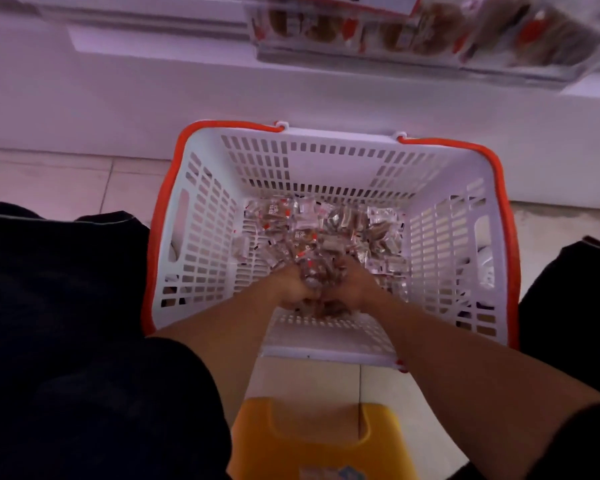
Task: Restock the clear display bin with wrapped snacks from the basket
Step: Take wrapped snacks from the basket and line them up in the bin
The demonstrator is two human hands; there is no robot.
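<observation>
Your left hand [290,287] and right hand [355,282] are cupped together, clenched around a heap of wrapped snacks [321,233] low inside the white basket [201,216], near its closest wall. Open basket floor lies left of the heap. The clear display bin [430,32] sits above, beyond the far rim.

We see a yellow plastic stool [317,441] on the pale tiled floor [63,181] at the bottom edge of the view, a white shelf base [153,91] running along the floor's far edge, and what may be a red-and-white label [371,1], blurred, at the top edge.
</observation>
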